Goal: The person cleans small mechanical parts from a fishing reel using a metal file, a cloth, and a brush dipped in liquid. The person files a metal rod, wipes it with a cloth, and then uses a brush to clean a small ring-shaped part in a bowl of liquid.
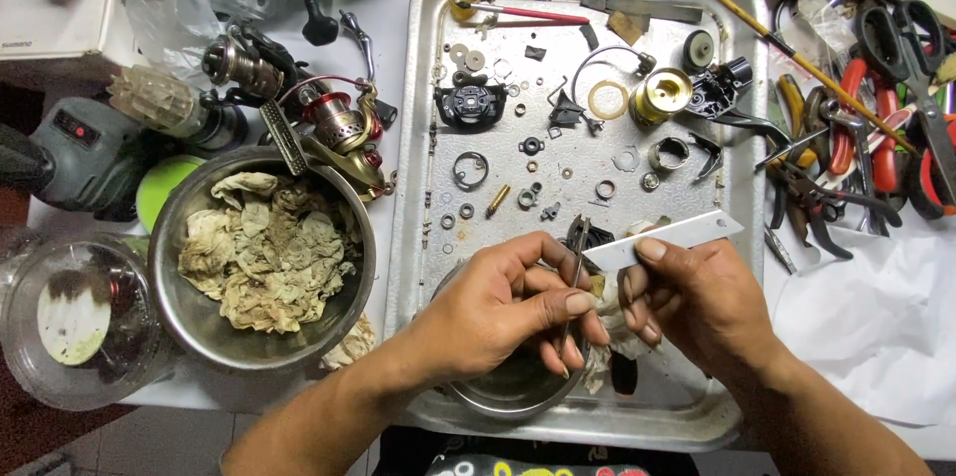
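Left hand (498, 312): lower centre of frame, fingers curled, thumb + forefinger pinching thin dark metal rod-shaped part (575, 272), held upright.
Right hand (697, 302): lower right of centre, fingers pressed together, gripping flat white blade-like strip (665, 238); strip slants up-right, its low end just beside rod part.
Betw. hands: scrap of whitish stained cloth (603, 302), touching both hands' fingers.
Under hands: small round steel bowl (508, 391), mostly hidden by left hand, sitting in lower part of tray.
Tray: large rectangular silver metal tray (418, 137), centre of frame, on white tabletop.
In tray, upper part: gold-coloured round spool (661, 96), black reel frame piece (470, 105), tan flat ring (607, 99), many small washers, clips, screws scattered; too small to tell apart.
Tray top edge: red-handled thin tool (523, 13), lying flat.
Left of tray: big round steel bowl (189, 307) w/ crumpled dirty yellowish rags (264, 247) inside.
Above that bowl: red + gold spinning reel (339, 127), lying on side, touching bowl rim.
Far left: grey power tool (75, 152); clear round plastic container (70, 322) lower left.
Right of tray: heap of red- + black-handled pliers and scissors (866, 108); long wooden-handled brush (787, 48) slanting across tray's upper right corner.
Lower right: white paper sheet (876, 322).
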